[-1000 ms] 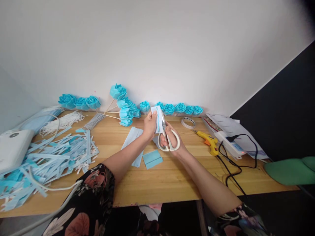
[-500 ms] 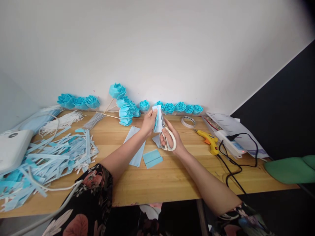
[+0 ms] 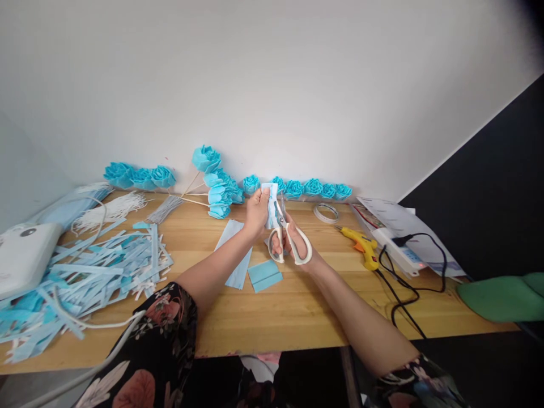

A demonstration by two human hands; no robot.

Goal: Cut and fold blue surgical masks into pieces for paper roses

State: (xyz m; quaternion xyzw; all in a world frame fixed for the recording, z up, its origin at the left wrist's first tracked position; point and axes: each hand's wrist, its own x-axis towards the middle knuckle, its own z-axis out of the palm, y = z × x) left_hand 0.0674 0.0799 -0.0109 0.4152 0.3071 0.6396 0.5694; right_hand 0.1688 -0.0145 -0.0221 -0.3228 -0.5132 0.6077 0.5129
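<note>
My left hand (image 3: 257,209) pinches a folded piece of pale blue and white mask fabric (image 3: 272,207), held upright above the table. My right hand (image 3: 301,243) is closed round the handles of white-handled scissors (image 3: 302,249). Their blades stand apart at the right edge of the fabric. Below my hands lie a small blue fabric piece (image 3: 265,275) and a longer pale blue fabric piece (image 3: 240,263), partly covered by my left forearm. Another small piece is mostly hidden behind the scissors and my right hand.
Blue fabric flowers (image 3: 220,195) line the wall. Cut strips (image 3: 106,263) pile up at left beside grey wires (image 3: 165,209) and a white device (image 3: 28,258). A tape roll (image 3: 326,213), yellow glue gun (image 3: 361,245), power strip (image 3: 399,252) and black cord lie at right.
The scissors have opened, their handles and blades spreading apart. My right hand has shifted slightly right and down. My left hand keeps its hold on the fabric.
</note>
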